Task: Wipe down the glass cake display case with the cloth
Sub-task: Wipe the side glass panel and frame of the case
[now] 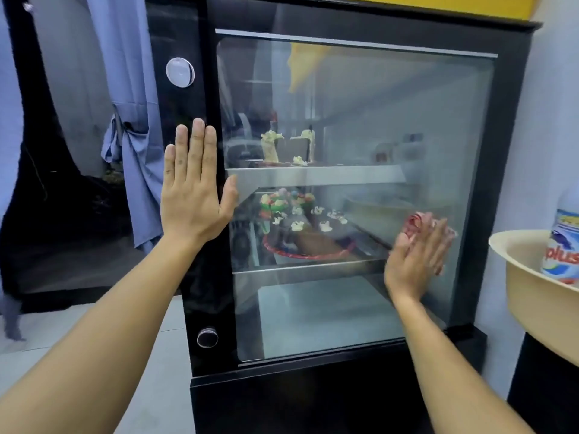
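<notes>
One cloth (421, 222): red-and-white, pressed flat against the glass, low on the right side of the pane, showing above and beyond the fingertips.
Right hand (416, 258): blurred, fingers straight, palm pushing the cloth onto the pane; nothing curled round it.
Left hand (194, 183): flat and spread, fingers straight, braced on the black left frame, thumb just onto the glass.
Display case (510, 151): black-framed, glass front.
Inside: decorated cake (300, 227) on the middle shelf.
Right edge: beige basin (526, 296) holding a bottle (562, 245).

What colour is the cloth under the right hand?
Red and white, seemingly striped; the cloth is blurred in the head view.
</notes>
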{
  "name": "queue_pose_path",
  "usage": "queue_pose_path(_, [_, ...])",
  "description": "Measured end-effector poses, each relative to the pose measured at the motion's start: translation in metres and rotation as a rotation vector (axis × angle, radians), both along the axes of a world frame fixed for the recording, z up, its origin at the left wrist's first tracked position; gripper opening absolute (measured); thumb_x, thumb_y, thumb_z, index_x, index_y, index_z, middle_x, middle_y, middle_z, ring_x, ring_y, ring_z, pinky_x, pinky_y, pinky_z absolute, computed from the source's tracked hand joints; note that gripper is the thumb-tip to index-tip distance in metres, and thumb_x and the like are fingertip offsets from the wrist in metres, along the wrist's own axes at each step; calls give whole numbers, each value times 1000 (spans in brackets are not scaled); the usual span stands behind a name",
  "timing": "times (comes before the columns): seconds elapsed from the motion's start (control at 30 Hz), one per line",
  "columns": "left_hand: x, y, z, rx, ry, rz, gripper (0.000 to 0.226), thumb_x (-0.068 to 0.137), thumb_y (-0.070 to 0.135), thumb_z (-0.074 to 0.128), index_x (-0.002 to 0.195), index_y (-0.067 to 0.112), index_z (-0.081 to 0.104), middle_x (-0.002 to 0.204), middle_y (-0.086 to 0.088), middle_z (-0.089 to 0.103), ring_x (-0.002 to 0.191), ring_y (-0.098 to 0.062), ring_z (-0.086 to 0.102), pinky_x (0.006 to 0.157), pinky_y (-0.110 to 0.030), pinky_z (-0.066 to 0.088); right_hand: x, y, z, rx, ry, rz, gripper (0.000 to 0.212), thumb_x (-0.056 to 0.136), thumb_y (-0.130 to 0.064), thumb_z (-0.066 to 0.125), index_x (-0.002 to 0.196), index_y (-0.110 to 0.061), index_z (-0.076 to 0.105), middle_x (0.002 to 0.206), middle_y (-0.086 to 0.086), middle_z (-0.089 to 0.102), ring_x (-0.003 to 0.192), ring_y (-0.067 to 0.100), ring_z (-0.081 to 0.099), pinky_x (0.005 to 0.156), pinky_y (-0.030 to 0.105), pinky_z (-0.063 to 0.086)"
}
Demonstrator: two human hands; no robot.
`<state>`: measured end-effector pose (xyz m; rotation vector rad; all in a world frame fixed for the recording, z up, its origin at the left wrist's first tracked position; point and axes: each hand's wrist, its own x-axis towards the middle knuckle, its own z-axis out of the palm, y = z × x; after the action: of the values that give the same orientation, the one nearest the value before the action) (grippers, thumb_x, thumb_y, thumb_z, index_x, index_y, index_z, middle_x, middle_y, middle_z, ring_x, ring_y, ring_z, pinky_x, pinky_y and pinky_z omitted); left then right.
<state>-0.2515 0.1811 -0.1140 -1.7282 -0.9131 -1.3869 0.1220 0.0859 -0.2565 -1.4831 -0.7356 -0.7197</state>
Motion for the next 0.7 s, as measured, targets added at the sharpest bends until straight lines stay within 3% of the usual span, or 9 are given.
queue_pose_path(0.07, [0,1,0,-1,1,4,77,107,42,40,167,8,6,175,-13,4,162,-31,1,131,-49,3,-20,-5,-48,36,329,-8,64,107,-46,29,163,-21,10,171,22,17,156,52,10,124,67,14])
queue_pose_path(0.1, [0,1,0,-4,1,4,77,107,43,39,167,8,6,175,-13,4,162,-31,1,131,-48,3,-47,-3,-70,4,336,-14,66,106,-44,30,163,-17,10,170,24,17,155,54,11,124,67,15])
queue_pose_path(0.2, [0,-1,0,-14,9,-7,77,107,43,38,167,9,5,175,-13,3,162,-31,1,131,-48,2,-129,8,-91,-197,-195,122,75,101,-43,39,167,-20,12,172,19,11,157,50,4,128,61,5])
queue_pose_path(0.27, [0,-1,1,-12,5,-11,77,107,42,39,167,9,6,175,-13,4,162,-31,1,132,-48,2,-136,17,-47,-227,-552,165,72,103,-48,40,166,-25,14,171,13,15,158,48,6,129,59,3])
queue_pose_path(0.33, [-1,1,0,-3,7,-10,77,107,42,39,167,8,7,175,-13,4,162,-31,1,132,-47,2,-103,17,17,-191,-686,130,69,105,-50,35,166,-26,14,170,10,15,158,44,9,129,56,4])
queue_pose_path(0.43, [-1,2,1,-9,3,-22,77,106,43,38,167,9,6,175,-12,3,162,-31,0,131,-47,1,-23,4,67,-126,-347,5,67,105,-49,31,166,-23,18,174,11,10,160,40,4,130,51,-1])
queue_pose_path(0.57, [-2,1,1,-25,17,-30,76,107,43,36,167,10,4,175,-12,1,162,-29,-3,131,-47,-1,-14,-16,-20,-37,577,132,89,94,-71,10,167,-19,13,174,13,4,160,42,-3,129,54,1])
queue_pose_path(0.63, [-1,0,0,-35,17,-28,77,107,44,35,167,10,3,175,-11,-1,162,-29,-4,131,-48,-1,-66,-9,-81,-122,510,108,92,99,-73,7,165,-10,21,172,20,11,158,49,4,128,56,5])
queue_pose_path(0.7, [-1,1,0,-34,10,-32,77,107,46,33,167,11,3,175,-9,-2,162,-29,-4,131,-47,-1,-95,3,-92,-220,164,139,79,107,-62,15,164,-8,23,172,21,9,158,48,1,128,59,3])
